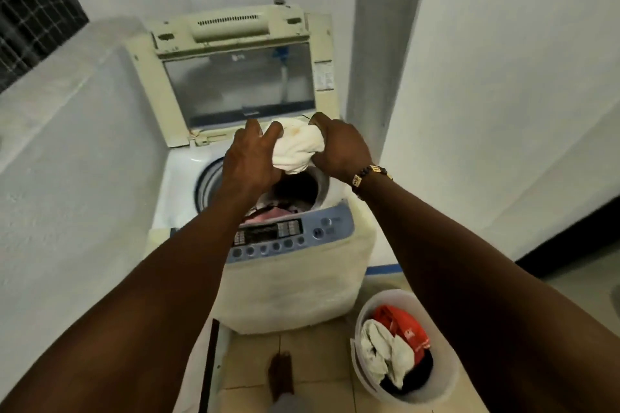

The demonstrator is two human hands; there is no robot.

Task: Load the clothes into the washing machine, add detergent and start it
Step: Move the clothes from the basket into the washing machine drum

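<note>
Together, left hand [250,157] and right hand [339,149] grip a white cloth [297,149] — above the washing machine [302,285].

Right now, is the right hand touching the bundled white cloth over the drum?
Touching. The head view shows the right hand gripping the bundled white cloth, fingers curled into its right side; the left hand holds the other side.
</note>
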